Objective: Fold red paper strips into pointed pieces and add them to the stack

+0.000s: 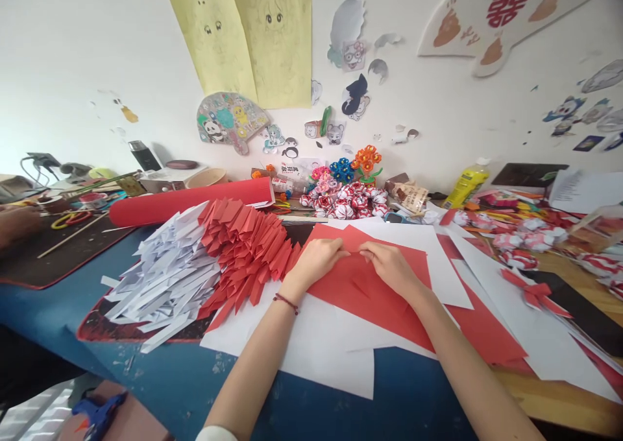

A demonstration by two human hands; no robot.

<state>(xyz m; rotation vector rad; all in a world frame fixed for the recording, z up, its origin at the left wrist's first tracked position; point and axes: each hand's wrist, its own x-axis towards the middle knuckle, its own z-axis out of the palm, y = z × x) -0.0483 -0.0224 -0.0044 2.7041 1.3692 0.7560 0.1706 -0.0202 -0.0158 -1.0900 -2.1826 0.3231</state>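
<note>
Both of my hands are over a red paper sheet (389, 279) that lies on white sheets (331, 350). Near the sheet's far edge my left hand (321, 259) is closed, thumb and fingertips pinched on red paper. Close beside it, my right hand (387, 262) pinches red paper the same way. The fingertips hide whether that paper is the sheet's edge or a separate piece. To the left of my wrist, folded red paper strips (248, 246) are heaped against a pile of white paper strips (170, 272).
Behind the strips lies a red roll (189, 202). Red-and-white paper flowers (345, 201) and a yellow bottle (467, 183) line the wall. More sheets (516, 305) spread rightward. Another person's hand (22, 226) is at far left, near scissors (72, 219).
</note>
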